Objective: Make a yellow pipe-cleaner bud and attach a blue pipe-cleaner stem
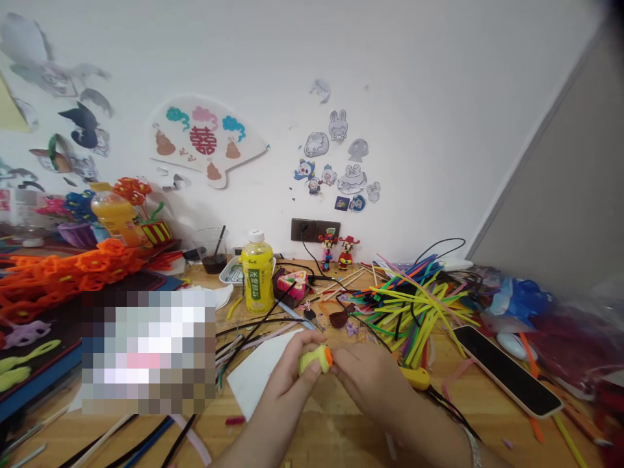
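A small yellow craft piece with an orange end (315, 359), apparently wound from pipe cleaners, is between my hands above the table. My left hand (295, 364) is closed around its yellow body, thumb in front and fingers behind. My right hand (363, 370) is closed at the orange end, its fingertips pressed together against it; the far fingers are hidden. Under and behind my left hand lies a white sheet of paper (258, 370). A yellow-handled tool (415, 377) with a black cord lies just beyond my right wrist.
Behind my hands stands a yellow drink bottle (258, 276). A large heap of coloured pipe cleaners (414, 305) spreads to the right, near a phone (507, 370). Orange pipe-cleaner work (73, 273) lies left. Two small figures (346, 252) stand by the wall.
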Available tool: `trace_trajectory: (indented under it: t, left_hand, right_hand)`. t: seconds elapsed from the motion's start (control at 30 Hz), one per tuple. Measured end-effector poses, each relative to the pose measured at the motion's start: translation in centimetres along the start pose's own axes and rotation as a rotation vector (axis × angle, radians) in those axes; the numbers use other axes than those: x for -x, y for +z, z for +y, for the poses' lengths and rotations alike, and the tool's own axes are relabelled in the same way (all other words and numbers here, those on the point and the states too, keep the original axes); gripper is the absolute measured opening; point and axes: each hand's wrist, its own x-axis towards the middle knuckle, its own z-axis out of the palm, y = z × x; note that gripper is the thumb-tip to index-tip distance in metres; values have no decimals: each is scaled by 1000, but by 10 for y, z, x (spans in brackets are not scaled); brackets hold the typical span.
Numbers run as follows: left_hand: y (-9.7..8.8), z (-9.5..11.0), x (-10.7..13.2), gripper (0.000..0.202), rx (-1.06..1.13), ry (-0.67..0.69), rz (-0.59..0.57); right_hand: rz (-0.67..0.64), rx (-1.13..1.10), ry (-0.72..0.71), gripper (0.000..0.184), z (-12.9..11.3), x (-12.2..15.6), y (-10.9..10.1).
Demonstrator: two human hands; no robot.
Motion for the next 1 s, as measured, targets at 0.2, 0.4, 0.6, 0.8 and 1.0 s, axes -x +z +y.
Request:
trace_trajectory:
  t: [0.2, 0.4, 0.6, 0.8, 1.0]
  left_hand:
    - [5, -1, 0, 31, 185, -46, -59]
    - [5, -12, -5, 38, 242, -122, -137]
    - [-1, -28, -14, 43, 239, -129, -49]
    - [-5, -21, -15, 38, 160, -97, -36]
    - [-2, -12, -8, 26, 22, 0, -20]
  right_hand:
    - [-102, 0, 21, 21, 12, 4, 9]
    - [39, 38, 33, 24, 19, 2, 0]
    - [93, -99, -78, 22, 21, 0, -24]
    - [-304, -330, -66, 16, 19, -6, -39]
    - [-272, -500, 183, 40, 10, -8, -32]
